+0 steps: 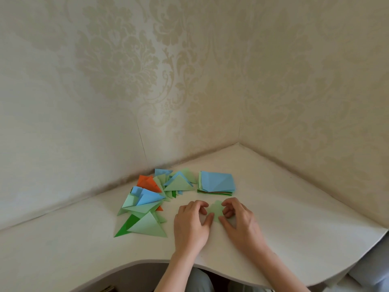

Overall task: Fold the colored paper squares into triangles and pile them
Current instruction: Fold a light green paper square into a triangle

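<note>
light green paper (pixel 214 210) sits dead between left hand (pixel 192 223) and right hand (pixel 239 221), both pinching it, just nearer than square stack (pixel 216 183)

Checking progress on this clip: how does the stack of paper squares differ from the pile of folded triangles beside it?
The stack of paper squares is neat with aligned edges; the pile of folded triangles is loose and spread out, pieces overlapping at odd angles. The stack's sheets are unfolded squares with light blue on top; the pile shows light green, blue, orange and dark green triangles. Both lie on the white table, untouched by the hands.
</note>
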Action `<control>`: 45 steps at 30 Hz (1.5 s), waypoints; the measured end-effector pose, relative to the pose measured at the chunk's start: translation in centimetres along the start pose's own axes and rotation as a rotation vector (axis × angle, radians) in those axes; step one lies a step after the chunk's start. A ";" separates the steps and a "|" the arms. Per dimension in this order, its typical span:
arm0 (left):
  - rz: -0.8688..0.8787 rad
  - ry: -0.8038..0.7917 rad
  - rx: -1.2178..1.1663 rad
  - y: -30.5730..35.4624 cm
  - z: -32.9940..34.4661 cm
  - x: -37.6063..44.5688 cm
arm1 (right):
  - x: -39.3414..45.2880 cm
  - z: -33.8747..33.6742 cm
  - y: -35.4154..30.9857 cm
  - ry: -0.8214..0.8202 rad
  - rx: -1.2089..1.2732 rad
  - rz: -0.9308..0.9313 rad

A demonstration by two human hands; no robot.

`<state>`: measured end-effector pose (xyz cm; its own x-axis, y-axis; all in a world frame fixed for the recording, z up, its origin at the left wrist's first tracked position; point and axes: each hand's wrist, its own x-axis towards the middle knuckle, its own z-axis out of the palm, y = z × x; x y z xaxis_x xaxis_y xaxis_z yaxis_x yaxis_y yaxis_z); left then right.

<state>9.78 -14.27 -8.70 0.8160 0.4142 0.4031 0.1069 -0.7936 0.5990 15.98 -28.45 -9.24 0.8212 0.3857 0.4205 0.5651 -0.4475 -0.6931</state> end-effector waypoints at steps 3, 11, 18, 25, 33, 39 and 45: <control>-0.025 0.007 0.012 0.1 0.0 0.1 | 0.0 0.0 0.0 -0.009 0.011 -0.010; -0.023 -0.007 0.045 0.4 -0.3 0.1 | -0.1 -0.6 0.3 -0.038 0.027 -0.036; 0.186 -0.016 -0.079 1.0 -0.3 -1.3 | -0.3 -0.3 0.4 0.000 -0.064 -0.038; 0.292 -0.102 0.036 1.0 -0.6 -1.3 | 0.3 -0.8 -0.4 -0.101 -0.133 0.123; 0.387 -0.199 0.167 -0.5 -1.5 -0.1 | 0.0 -1.9 0.0 -0.165 -0.165 0.056; 0.370 -0.160 0.095 -1.1 -1.6 0.3 | 0.9 -2.1 0.2 -0.181 -0.212 -0.002; 0.161 -0.034 0.052 -1.9 -1.3 0.0 | 1.0 -1.4 0.0 -0.088 -0.181 0.049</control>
<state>8.89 -12.21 -8.94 0.8436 0.2651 0.4670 0.0017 -0.8710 0.4912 16.87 -29.18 -7.97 0.8426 0.4254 0.3304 0.5360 -0.6024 -0.5914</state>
